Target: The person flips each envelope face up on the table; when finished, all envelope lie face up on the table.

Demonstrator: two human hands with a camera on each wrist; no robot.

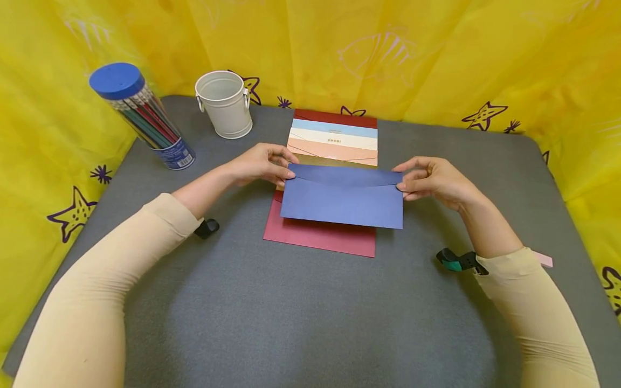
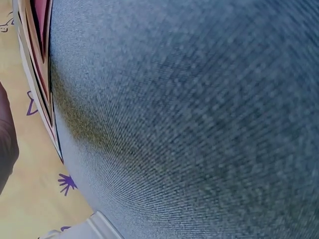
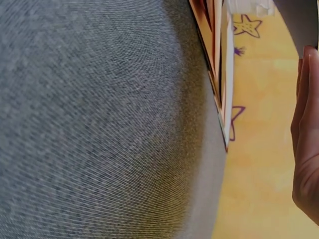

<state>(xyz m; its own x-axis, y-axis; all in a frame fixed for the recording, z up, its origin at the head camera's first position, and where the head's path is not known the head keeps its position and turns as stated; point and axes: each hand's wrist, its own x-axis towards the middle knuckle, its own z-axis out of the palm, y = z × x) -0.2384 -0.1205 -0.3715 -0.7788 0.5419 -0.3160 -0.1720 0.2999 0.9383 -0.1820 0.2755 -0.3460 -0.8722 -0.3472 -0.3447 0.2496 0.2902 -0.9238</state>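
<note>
Both hands hold a blue envelope [image 1: 342,202] raised above a row of overlapping envelopes on the grey table. At its left edge, my left hand [image 1: 264,164] pinches it between thumb and fingers. My right hand [image 1: 434,180] pinches the right edge in the same way. Beneath it lies a dark pink envelope [image 1: 320,242], with peach [image 1: 335,152], white, light blue and dark red [image 1: 335,117] ones stacked toward the back. In the right wrist view, part of the right hand [image 3: 308,134] and a corner of the held envelope [image 3: 301,22] show. Only a sliver of the left hand [image 2: 6,134] appears in the left wrist view.
A clear tube of pencils with a blue lid [image 1: 145,116] stands at the back left, beside a small white metal bucket [image 1: 225,105]. A pale pink strip [image 1: 544,260] lies by the right forearm. Yellow patterned cloth [image 1: 310,48] hangs around the table [image 1: 310,323].
</note>
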